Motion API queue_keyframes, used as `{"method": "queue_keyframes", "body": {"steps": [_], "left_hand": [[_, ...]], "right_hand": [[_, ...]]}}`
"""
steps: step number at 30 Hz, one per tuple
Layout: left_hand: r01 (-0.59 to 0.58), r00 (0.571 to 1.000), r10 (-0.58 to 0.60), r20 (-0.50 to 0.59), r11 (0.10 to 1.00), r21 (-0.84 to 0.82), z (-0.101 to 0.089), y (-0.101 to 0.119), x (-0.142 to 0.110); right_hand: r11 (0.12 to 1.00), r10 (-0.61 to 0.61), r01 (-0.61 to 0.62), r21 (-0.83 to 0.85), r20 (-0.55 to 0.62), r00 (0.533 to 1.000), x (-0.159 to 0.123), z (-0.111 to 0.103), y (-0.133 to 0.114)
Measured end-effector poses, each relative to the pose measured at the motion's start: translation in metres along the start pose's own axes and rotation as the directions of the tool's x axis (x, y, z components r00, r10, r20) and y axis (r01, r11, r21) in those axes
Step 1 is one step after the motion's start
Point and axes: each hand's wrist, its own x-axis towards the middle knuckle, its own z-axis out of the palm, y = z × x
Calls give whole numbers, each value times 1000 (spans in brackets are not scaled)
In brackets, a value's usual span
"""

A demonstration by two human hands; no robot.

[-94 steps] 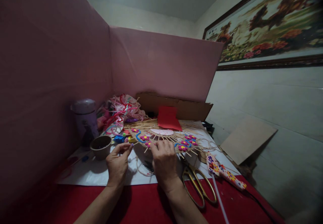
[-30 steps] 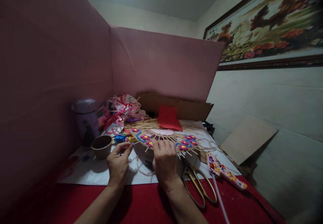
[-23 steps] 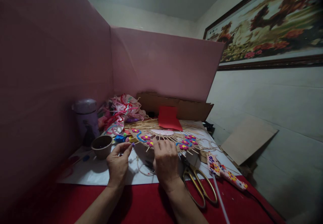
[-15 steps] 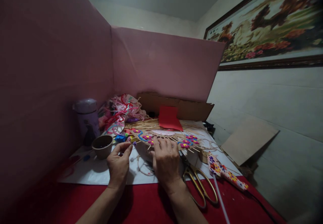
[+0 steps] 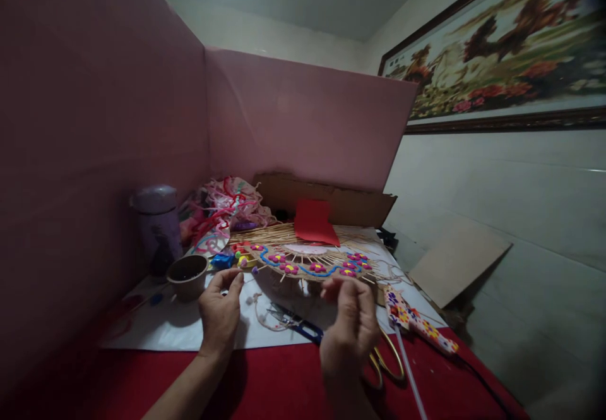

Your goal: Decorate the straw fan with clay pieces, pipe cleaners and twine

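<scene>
My left hand [image 5: 220, 312] is in a pinch, thumb and index fingertip together, just left of a fan-shaped cardboard piece [image 5: 303, 271]. Whatever those fingertips may hold is too small to make out. The piece carries pink flowers with yellow centres, a wavy blue line and thin sticks fanning out, some tipped with small coloured balls. My right hand [image 5: 350, 328] is raised in front of its right part, fingers curled together and slightly blurred; their contents are hidden. Below lie blue-handled scissors [image 5: 300, 325]. Gold-handled scissors [image 5: 392, 357] are partly covered by my right hand.
A flower-patterned glue gun [image 5: 419, 325] with a clear stick lies at right. At left stand a dark-filled cup [image 5: 187, 287] and a purple tumbler [image 5: 158, 230]. Behind are pink yarn-like strands [image 5: 237, 199], red paper [image 5: 315, 221], thin sticks [image 5: 265, 235] and pink panels [image 5: 307, 117].
My right hand has lifted off the decorated piece and moved right and nearer, uncovering its middle flowers and the blue-handled scissors. My left hand stays pinched in nearly the same place.
</scene>
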Motion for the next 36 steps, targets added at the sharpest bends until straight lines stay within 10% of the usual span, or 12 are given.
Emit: {"method": "queue_keyframes", "body": {"steps": [6, 17, 36], "left_hand": [[42, 999, -42, 3, 998, -56, 0, -2, 0], [33, 999, -32, 31, 999, -41, -1, -4, 1], [20, 998, -18, 58, 999, -34, 7, 9, -5]], "right_hand": [[677, 691, -656, 333, 20, 723, -18, -6, 3], [238, 888, -896, 375, 290, 357, 14, 24, 20], [412, 810, -864, 289, 319, 493, 5, 36, 36]]}}
